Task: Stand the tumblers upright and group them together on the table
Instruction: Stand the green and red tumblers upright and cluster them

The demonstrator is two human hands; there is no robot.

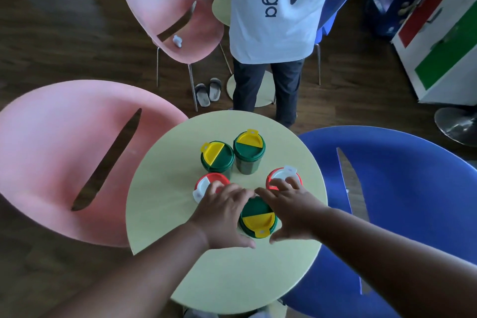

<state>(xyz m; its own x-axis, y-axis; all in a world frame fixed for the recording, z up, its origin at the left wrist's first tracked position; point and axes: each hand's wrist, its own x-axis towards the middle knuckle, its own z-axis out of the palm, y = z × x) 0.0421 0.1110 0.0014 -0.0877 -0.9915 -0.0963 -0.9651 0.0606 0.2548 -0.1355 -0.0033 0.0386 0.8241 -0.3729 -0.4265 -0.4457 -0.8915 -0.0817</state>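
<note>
We have five tumblers standing upright on the round worktop (160, 214), lids up, so the standing part of the job looks done and what remains is closing the gaps. Two green tumblers with yellow flaps, the left green tumbler (217, 156) and the far green tumbler (249, 148), sit just beside each other at the far side, and we read them as the core of the group. Our left hand (222, 217) lies spread, fingers reaching onto the left red tumbler (206, 184); our right hand (289, 212) is spread likewise, fingertips on the right red tumbler (284, 178). Neither hand is clenched around anything; both rest loosely, palms down. Between them, thumbs either side, stands the near green tumbler (258, 218). We judge this cupped pose lets both hands sweep the three near tumblers forward together toward the far pair. The right red one stands apart from the rest, so it needs the longest push, and sliding by the lid could tip it
</note>
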